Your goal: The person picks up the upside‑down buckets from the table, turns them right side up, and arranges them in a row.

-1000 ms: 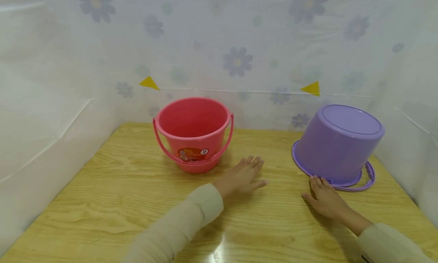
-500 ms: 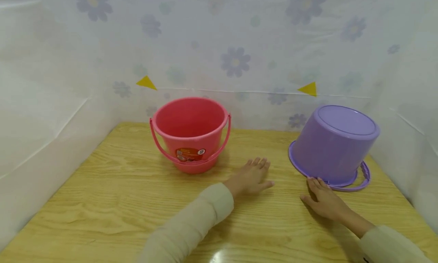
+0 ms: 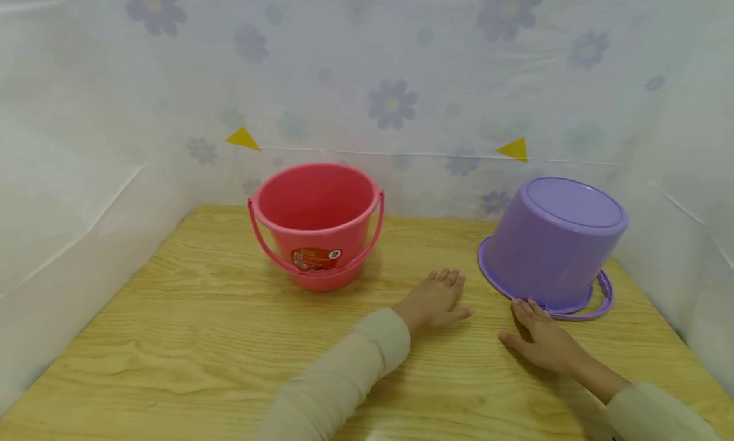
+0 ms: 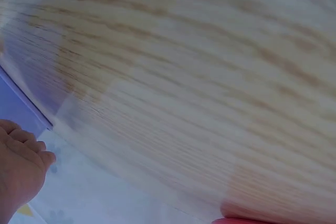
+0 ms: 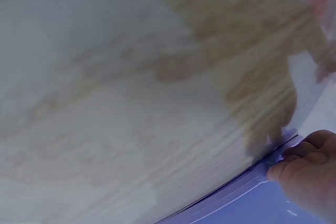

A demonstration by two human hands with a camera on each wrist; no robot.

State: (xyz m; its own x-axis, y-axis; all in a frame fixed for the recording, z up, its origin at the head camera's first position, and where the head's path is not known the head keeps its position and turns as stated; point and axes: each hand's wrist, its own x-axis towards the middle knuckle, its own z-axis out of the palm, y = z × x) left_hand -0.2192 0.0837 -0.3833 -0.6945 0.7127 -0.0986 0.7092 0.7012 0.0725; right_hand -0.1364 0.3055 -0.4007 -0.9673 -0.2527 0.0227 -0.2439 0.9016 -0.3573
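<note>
On the right of the head view, a purple bucket [image 3: 556, 250] lies upside down and tilted, its base facing up and its handle [image 3: 602, 304] out at the front right. My right hand [image 3: 541, 339] touches the bucket's near rim with extended fingertips; the right wrist view shows those fingers at the purple rim [image 5: 231, 195]. Between the two buckets my left hand [image 3: 432, 301] hovers just over the table with fingers straight, holding nothing. A pink bucket [image 3: 346, 237] stands upright at centre left, its handle hanging down in front across a red label.
The wooden table [image 3: 189, 339] fills the lower view. A pale flowered sheet [image 3: 344, 58] hangs behind it, with two yellow triangles on it. White sheeting [image 3: 69, 192] closes in both sides.
My left hand has moved right, away from the pink bucket and closer to the purple one. My right hand keeps its place at the purple rim. The whole view has shifted slightly.
</note>
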